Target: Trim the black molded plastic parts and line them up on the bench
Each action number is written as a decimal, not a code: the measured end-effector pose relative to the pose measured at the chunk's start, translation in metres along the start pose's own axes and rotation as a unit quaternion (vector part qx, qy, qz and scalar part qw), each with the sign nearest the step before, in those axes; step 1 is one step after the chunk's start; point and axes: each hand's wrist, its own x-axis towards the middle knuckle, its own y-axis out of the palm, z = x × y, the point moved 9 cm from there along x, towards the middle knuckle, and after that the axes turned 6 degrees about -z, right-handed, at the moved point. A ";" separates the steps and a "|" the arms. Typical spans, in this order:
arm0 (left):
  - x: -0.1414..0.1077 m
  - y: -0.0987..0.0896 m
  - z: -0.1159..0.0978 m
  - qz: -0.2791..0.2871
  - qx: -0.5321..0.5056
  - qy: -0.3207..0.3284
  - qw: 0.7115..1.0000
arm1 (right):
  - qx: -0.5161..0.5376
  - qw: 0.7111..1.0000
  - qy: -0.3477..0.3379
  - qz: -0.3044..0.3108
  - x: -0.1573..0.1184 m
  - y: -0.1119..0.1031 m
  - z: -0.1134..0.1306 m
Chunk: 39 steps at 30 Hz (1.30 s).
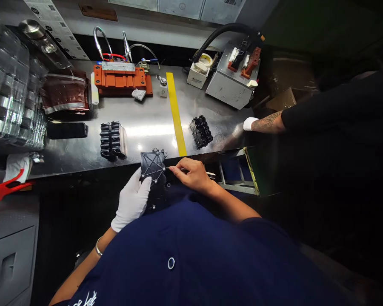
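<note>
My left hand (133, 199), in a white glove, grips a black ribbed plastic part (153, 165) by its left and lower edges, just off the bench's front edge. My bare right hand (193, 173) is closed around a slim tool (210, 174), whose pale rear end sticks out behind the fingers. The tool's thin tip reaches the right side of the black part. On the bench, a group of black parts (111, 140) stands beyond my left hand, and another black cluster (201, 131) lies beyond my right hand.
A yellow strip (176, 114) crosses the metal bench (140, 110). An orange fixture (121, 80), a small bottle (163, 87) and a grey machine (230, 85) stand at the back. Clear trays (9, 93) and a phone (67, 131) are left. Another person's gloved hand (250, 124) rests at right.
</note>
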 end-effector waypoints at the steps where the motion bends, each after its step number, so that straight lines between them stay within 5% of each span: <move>1: 0.000 0.000 0.000 0.002 0.001 0.002 1.000 | -0.001 1.000 0.005 -0.003 -0.001 0.000 0.000; 13: -0.002 0.000 -0.008 -0.005 -0.002 0.008 1.000 | -0.023 0.999 -0.006 -0.034 -0.010 -0.001 0.007; 18: 0.002 0.004 -0.011 0.009 0.005 0.016 1.000 | 0.047 0.999 -0.009 0.017 -0.007 0.008 0.008; 23: 0.020 0.001 -0.039 0.088 0.024 0.155 0.984 | 0.135 0.988 0.052 -0.046 0.026 -0.024 -0.012; 27: 0.020 0.003 -0.059 0.188 0.125 0.281 0.933 | 0.222 0.967 0.051 0.116 0.041 -0.003 -0.008; 29: 0.023 -0.010 -0.062 0.144 0.138 0.304 0.932 | 0.246 0.953 0.074 0.160 0.038 0.009 -0.013; 31: 0.033 -0.039 -0.058 0.005 0.112 0.287 0.951 | 0.273 0.945 0.128 0.126 0.035 0.012 -0.028; 33: 0.037 -0.078 -0.040 -0.170 0.030 0.224 0.959 | 0.315 0.927 0.192 0.059 0.030 0.012 -0.047; 35: 0.037 -0.091 -0.013 -0.222 -0.087 0.126 0.963 | 0.368 0.898 0.242 0.005 0.021 0.014 -0.060; 36: 0.038 -0.082 -0.001 -0.178 -0.143 0.075 0.971 | 0.392 0.883 0.259 -0.010 0.018 0.018 -0.063; 39: 0.021 -0.015 0.010 0.100 -0.264 -0.067 0.957 | 0.441 0.851 0.285 0.005 0.009 0.037 -0.054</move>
